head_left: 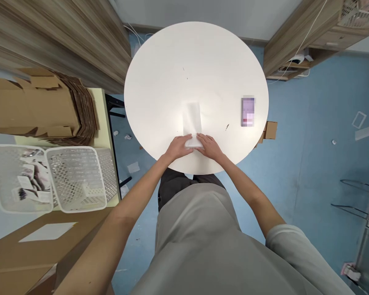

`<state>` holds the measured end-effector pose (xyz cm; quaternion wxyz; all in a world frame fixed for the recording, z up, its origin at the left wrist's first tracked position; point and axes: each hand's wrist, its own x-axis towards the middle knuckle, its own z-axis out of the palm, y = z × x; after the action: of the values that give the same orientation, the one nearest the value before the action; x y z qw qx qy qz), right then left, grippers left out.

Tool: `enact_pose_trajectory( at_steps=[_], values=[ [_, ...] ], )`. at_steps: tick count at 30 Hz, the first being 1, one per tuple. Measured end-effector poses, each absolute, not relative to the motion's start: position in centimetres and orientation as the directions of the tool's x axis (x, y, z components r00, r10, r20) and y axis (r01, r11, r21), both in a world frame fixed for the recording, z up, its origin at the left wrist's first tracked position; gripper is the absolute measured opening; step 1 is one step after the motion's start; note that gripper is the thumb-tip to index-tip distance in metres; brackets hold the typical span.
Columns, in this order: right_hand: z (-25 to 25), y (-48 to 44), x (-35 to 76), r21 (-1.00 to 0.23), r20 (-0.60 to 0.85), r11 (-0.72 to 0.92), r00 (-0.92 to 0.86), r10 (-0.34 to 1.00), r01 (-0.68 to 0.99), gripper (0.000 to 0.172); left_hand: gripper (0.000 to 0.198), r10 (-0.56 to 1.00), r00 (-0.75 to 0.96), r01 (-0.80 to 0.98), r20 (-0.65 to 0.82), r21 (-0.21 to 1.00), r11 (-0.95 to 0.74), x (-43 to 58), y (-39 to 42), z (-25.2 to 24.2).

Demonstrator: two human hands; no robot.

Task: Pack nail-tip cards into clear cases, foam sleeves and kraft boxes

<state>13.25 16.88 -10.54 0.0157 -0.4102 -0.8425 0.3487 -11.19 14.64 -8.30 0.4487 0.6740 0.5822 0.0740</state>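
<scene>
A thin white sheet, like paper or tissue, lies lengthwise on the round white table in front of me. Its near end is doubled over into a flat white band. My left hand grips the left corner of that band, fingers on top and thumb at the near edge. At the right corner, my right hand holds the band the same way. Both hands rest close to the table's front edge. Whether anything lies inside the fold, I cannot tell.
A blurred purple phone-shaped item lies on the table's right side. To the left, a side table carries stacked flattened cardboard and two white plastic baskets. A big cardboard box stands nearer me. Paper scraps litter the blue floor.
</scene>
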Motion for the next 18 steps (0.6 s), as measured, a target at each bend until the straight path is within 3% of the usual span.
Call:
enact_pose_trajectory(
  at_steps=[4,10,14,18],
  values=[
    [-10.1,16.4,13.6,-0.64,-0.28,0.333,-0.614,0.738,0.693,0.056,0.068,0.843,0.169,0.658,-0.51,0.695,0.288,-11.3,13.4,-7.7],
    [-10.0,18.3,11.9,-0.675,-0.309,0.179,-0.495,0.812,0.715,0.042,0.051,0.822,0.015,0.631,-0.569,0.643,0.434,-10.7,15.2,-7.6],
    [-10.2,19.5,10.8,-0.622,-0.393,0.053,-0.371,0.841,0.781,0.031,0.049,0.762,-0.139,0.648,-0.633,0.523,0.554,-9.7,16.6,-8.3],
    [-10.5,20.5,10.0,-0.549,-0.451,-0.039,-0.256,0.855,0.835,0.028,0.033,0.796,-0.188,0.675,-0.575,0.513,0.53,-8.9,16.9,-9.3]
  ],
)
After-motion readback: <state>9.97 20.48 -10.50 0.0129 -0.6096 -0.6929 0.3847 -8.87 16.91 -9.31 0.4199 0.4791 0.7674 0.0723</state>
